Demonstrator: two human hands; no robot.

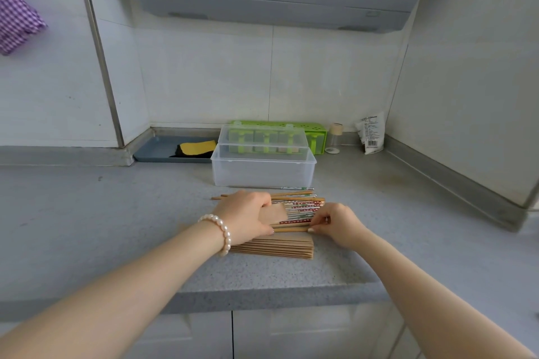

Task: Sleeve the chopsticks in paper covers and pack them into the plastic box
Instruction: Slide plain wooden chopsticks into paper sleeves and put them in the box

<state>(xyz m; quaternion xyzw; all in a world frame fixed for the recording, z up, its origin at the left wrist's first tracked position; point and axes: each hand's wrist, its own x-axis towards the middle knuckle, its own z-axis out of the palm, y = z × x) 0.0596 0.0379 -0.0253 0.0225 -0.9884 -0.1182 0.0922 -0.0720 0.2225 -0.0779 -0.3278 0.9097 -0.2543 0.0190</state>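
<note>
At our far left, around ten o'clock, a purple checked cloth (17,20) hangs against the wall. Further in, a grey tray (157,151) holds a yellow sponge (198,147). Our left hand (245,217), with a pearl bracelet (220,234) at the wrist, holds a paper cover (274,212), fingers curled round it. Under that hand lies the stack of paper covers (280,248), at the counter's near edge. Just beyond, at twelve o'clock, the loose chopsticks (300,207) lie side by side on the counter (116,213), and behind them stands the clear plastic box (262,169), lid up. A green rack (315,137) stands behind it. Our right hand (335,223), at about one o'clock, pinches the end of a wooden chopstick (291,229). Far right stand a small jar (334,137) and a white packet (371,132).
</note>
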